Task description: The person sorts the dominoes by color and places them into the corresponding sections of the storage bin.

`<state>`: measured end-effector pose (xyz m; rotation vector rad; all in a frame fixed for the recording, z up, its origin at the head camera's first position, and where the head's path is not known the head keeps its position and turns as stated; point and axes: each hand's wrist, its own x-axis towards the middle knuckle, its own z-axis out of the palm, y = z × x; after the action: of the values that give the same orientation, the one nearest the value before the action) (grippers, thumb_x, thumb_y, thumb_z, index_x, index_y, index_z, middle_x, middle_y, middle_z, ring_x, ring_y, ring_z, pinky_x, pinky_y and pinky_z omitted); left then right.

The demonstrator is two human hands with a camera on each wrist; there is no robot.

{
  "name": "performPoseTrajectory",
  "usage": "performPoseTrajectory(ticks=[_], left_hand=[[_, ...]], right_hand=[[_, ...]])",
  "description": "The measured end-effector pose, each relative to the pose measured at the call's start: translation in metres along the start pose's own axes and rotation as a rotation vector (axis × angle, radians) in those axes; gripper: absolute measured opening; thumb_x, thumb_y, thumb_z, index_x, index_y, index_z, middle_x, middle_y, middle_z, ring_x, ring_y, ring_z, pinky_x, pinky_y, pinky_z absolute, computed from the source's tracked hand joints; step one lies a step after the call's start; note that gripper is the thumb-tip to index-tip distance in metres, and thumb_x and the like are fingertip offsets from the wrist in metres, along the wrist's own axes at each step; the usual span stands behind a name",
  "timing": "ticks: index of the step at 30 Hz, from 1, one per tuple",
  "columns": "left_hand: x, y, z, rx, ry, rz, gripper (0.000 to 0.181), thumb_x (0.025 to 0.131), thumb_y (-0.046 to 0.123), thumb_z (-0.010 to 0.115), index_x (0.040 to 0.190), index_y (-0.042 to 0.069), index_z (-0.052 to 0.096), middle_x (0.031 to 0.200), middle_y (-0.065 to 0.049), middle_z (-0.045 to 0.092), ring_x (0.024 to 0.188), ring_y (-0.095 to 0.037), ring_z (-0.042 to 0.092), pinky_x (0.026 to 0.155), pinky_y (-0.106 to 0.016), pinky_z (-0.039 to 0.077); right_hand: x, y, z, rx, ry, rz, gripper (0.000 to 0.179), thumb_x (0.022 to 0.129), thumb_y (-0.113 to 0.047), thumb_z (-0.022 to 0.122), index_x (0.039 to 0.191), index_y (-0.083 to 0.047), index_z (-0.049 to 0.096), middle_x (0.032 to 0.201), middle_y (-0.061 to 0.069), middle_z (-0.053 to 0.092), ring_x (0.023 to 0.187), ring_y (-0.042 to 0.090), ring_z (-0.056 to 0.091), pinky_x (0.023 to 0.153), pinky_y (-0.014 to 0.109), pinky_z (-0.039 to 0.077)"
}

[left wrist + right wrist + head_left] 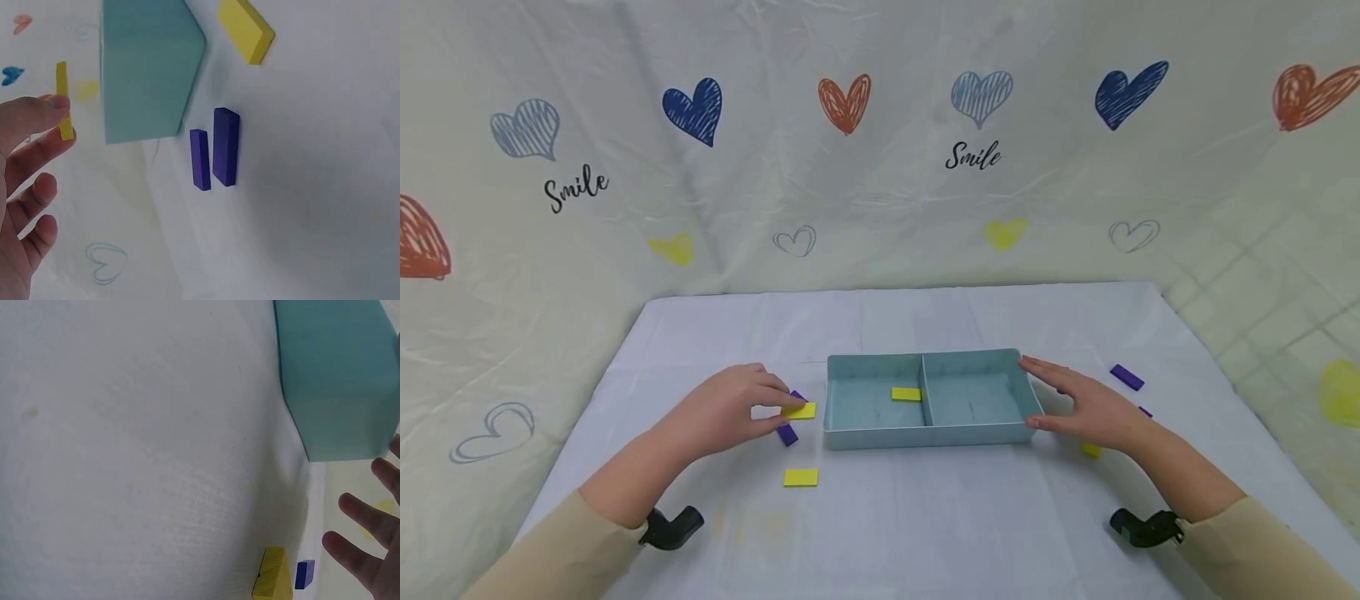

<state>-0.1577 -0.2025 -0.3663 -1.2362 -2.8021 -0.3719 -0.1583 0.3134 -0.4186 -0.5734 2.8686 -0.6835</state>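
Observation:
My left hand (730, 408) pinches a yellow block (802, 411) between thumb and index finger, left of a pale teal two-compartment tray (925, 437). In the left wrist view, the pinched block stands on edge past the thumb, and the other fingers curl loosely. Two purple blocks (225, 147) lie on the table below that hand. Another yellow block (906, 394) rests in the tray's left compartment, beside the divider. With fingers spread and mostly straight, my right hand (1093, 408) has its thumb and fingertips at the tray's right end wall.
A yellow block (801, 477) lies on the white cloth in front of the tray's left end. Beyond the right hand are a purple block (1127, 377), another partly hidden purple block (1145, 412) and a yellow block (1092, 450). A heart-patterned curtain (887, 183) hangs behind the table.

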Motion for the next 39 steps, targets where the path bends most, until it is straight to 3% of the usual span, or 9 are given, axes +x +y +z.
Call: performPoseTrajectory(ticks=[5, 15, 23, 33, 39], left_hand=[[0.017, 0.006, 0.003, -0.003, -0.039, -0.012, 0.027, 0.085, 0.023, 0.080, 0.112, 0.028, 0.077, 0.102, 0.015, 0.071, 0.094, -0.008, 0.060, 0.078, -0.027, 0.051], [0.062, 0.017, 0.015, -0.007, -0.080, 0.043, 0.026, 0.089, 0.023, 0.074, 0.114, 0.026, 0.077, 0.106, 0.012, 0.070, 0.099, -0.008, 0.062, 0.084, -0.027, 0.052], [0.093, 0.026, 0.027, -0.010, -0.168, 0.034, 0.026, 0.091, 0.021, 0.073, 0.117, 0.025, 0.075, 0.105, 0.011, 0.067, 0.094, -0.011, 0.063, 0.081, -0.025, 0.051], [0.116, 0.036, 0.046, 0.033, -0.252, 0.015, 0.026, 0.092, 0.021, 0.073, 0.118, 0.025, 0.075, 0.105, 0.009, 0.068, 0.094, -0.008, 0.062, 0.082, -0.023, 0.051], [0.125, 0.041, 0.059, 0.043, -0.290, 0.034, 0.026, 0.093, 0.023, 0.071, 0.119, 0.024, 0.074, 0.106, 0.009, 0.068, 0.097, -0.007, 0.062, 0.082, -0.023, 0.051]], right_hand=[[0.000, 0.000, 0.000, -0.002, 0.001, 0.003, 0.092, 0.084, -0.059, 0.071, 0.158, -0.025, 0.029, 0.159, 0.013, 0.030, 0.143, 0.044, 0.029, 0.104, 0.068, 0.032], [-0.002, 0.001, 0.000, 0.015, 0.004, 0.005, 0.091, 0.084, -0.059, 0.072, 0.158, -0.028, 0.029, 0.160, 0.011, 0.030, 0.144, 0.042, 0.028, 0.105, 0.067, 0.032], [-0.001, 0.001, 0.000, 0.010, 0.004, 0.000, 0.090, 0.084, -0.057, 0.072, 0.158, -0.027, 0.029, 0.160, 0.011, 0.030, 0.144, 0.043, 0.028, 0.105, 0.067, 0.031], [-0.001, 0.002, 0.000, 0.022, 0.003, 0.009, 0.091, 0.083, -0.057, 0.073, 0.158, -0.029, 0.029, 0.160, 0.010, 0.030, 0.144, 0.043, 0.027, 0.105, 0.068, 0.031], [-0.001, 0.003, 0.001, 0.030, 0.004, 0.013, 0.090, 0.084, -0.056, 0.073, 0.158, -0.031, 0.028, 0.160, 0.009, 0.030, 0.144, 0.042, 0.028, 0.105, 0.067, 0.031]])
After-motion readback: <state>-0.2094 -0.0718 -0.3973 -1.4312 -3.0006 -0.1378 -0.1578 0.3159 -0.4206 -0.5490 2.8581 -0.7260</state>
